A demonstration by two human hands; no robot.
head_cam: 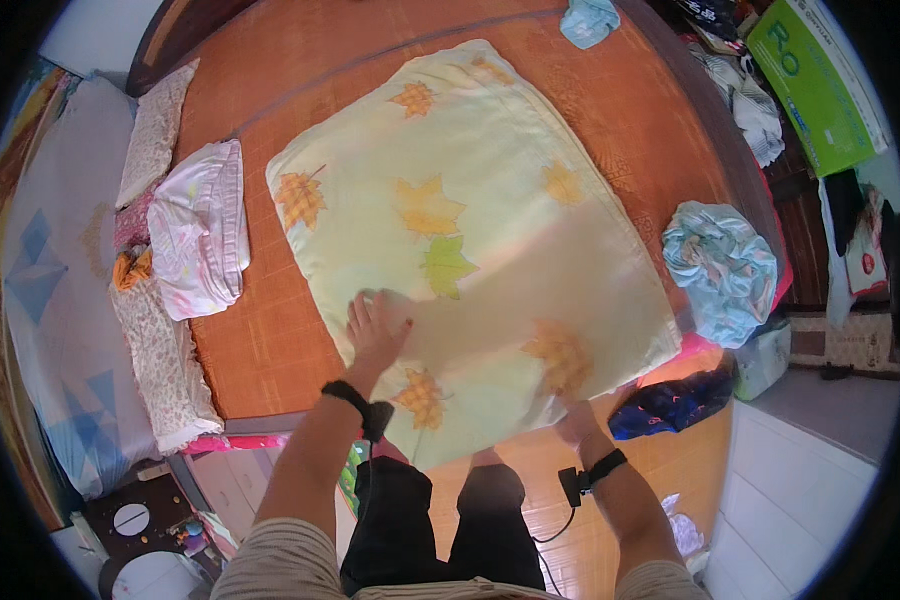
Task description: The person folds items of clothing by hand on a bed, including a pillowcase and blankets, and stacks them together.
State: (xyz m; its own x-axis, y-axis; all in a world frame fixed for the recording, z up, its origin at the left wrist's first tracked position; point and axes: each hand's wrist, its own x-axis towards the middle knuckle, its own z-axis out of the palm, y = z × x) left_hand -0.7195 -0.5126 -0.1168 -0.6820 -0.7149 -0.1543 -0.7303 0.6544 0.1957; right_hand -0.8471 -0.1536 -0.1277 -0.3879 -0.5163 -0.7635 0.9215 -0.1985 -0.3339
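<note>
A pale yellow-green quilt [495, 255] printed with maple leaves lies spread at a slant over the orange mat [270, 360] of a bed, its near corner overhanging the bed's edge. My left hand [375, 330] rests flat on the quilt's left part, fingers apart, holding nothing. At the quilt's near right edge is my right hand [576, 424]; its fingers are partly hidden by the fabric, so whether they grip it cannot be told. Both wrists wear black straps with small devices.
Folded pink-white fabric [202, 232] and floral pillows [169, 360] lie at left. Crumpled light blue fabric [720, 270] sits at the bed's right edge, a dark blue patterned cloth [667, 405] below it. A green box [817, 82] stands upper right; a white cabinet [787, 480] stands lower right.
</note>
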